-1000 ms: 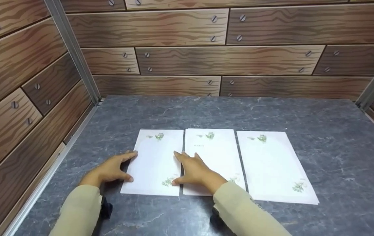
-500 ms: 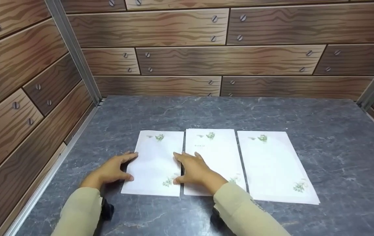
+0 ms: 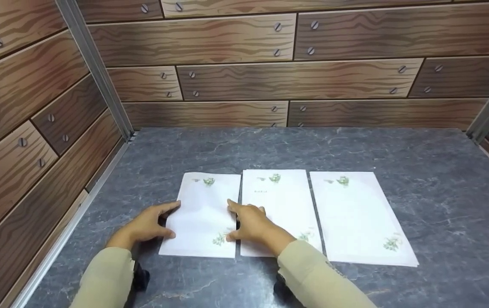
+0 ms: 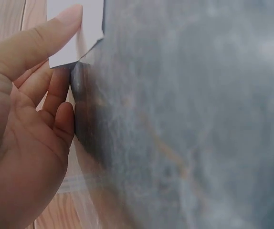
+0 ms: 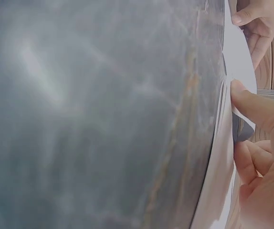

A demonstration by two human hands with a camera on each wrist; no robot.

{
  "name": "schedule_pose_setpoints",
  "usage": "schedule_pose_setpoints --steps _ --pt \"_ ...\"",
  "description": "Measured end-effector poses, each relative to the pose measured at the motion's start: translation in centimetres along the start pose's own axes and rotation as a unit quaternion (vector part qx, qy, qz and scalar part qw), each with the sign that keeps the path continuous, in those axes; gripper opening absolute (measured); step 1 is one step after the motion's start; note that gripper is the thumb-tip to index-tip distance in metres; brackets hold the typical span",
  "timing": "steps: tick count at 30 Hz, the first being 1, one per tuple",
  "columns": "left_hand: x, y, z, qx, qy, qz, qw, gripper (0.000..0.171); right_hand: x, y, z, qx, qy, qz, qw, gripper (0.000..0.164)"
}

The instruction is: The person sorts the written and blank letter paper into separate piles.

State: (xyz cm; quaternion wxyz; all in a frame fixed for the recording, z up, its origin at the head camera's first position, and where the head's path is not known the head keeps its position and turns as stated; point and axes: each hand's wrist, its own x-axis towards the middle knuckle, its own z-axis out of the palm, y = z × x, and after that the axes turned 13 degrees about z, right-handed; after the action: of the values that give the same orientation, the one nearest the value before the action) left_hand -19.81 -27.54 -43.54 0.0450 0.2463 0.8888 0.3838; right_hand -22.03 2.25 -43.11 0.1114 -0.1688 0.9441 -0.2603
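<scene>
Three white sheets of paper with green printed leaf motifs lie side by side on a dark marbled table. My left hand (image 3: 145,223) pinches the left edge of the left sheet (image 3: 204,214), and in the left wrist view its thumb (image 4: 56,36) lies on top with fingers beneath. At the opposite edge, my right hand (image 3: 253,223) pinches the same sheet, its thumb over the paper in the right wrist view. That sheet bows up slightly between the hands. Beneath my right hand is the middle sheet (image 3: 289,209), which looks like a small stack.
The right sheet (image 3: 358,218) lies flat, apart from both hands. Around the papers extends the marbled tabletop (image 3: 441,179). Wood-patterned walls (image 3: 236,81) close off the back and sides, with metal posts (image 3: 99,72) at the corners.
The left sheet now bows a little more between my hands, and its far edge has shifted slightly toward me. Both hands stay nearly in place; the head view has tilted slightly.
</scene>
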Motion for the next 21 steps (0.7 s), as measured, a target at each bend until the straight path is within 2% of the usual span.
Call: schedule_pose_setpoints --steps 5,9,15,21 --pt "0.1 -0.1 0.0 -0.006 -0.001 0.003 1.0 0.081 -0.1 0.2 0.1 0.044 0.001 -0.007 0.999 0.093" --pt "0.0 -0.2 -0.1 -0.018 0.004 -0.001 0.9998 0.082 0.0 0.2 0.5 0.086 0.002 0.005 0.996 0.093" --pt "-0.1 -0.3 -0.3 -0.05 0.02 -0.004 0.9986 0.081 0.0 0.1 1.0 0.149 0.023 0.017 0.988 0.087" --pt "-0.3 -0.8 -0.4 -0.092 0.05 -0.002 0.9945 0.082 0.1 0.0 1.3 0.201 0.053 0.036 0.977 0.078"
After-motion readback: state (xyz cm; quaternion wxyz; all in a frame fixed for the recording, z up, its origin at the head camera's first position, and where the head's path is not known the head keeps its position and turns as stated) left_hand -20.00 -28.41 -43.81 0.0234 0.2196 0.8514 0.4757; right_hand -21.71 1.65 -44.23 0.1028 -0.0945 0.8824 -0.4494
